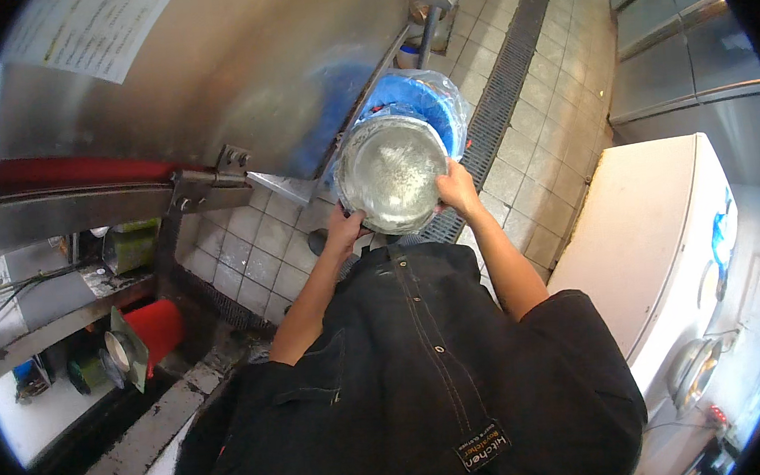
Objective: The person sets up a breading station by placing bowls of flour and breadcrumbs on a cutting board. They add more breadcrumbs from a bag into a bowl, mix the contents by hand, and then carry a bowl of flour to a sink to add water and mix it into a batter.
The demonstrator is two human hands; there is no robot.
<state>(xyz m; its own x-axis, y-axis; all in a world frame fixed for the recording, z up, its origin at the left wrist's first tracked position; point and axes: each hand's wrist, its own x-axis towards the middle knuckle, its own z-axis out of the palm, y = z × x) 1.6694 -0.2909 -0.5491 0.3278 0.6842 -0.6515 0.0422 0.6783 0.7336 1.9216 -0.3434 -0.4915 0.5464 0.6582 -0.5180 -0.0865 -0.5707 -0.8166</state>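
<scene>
A round metal pot (391,173) holding pale cloudy liquid is gripped by both of my hands. My left hand (344,226) clasps its near-left rim and my right hand (457,187) grips its right rim. The pot hangs over a blue bin (427,102) lined with a clear plastic bag, which stands on the tiled floor beside a steel counter. My dark apron fills the lower middle of the view.
A large steel surface (232,61) spans the upper left. A long floor drain grate (509,58) runs along the tiles. A white chest appliance (656,234) stands at the right. A red container (157,326) and cans sit on a low shelf at the left.
</scene>
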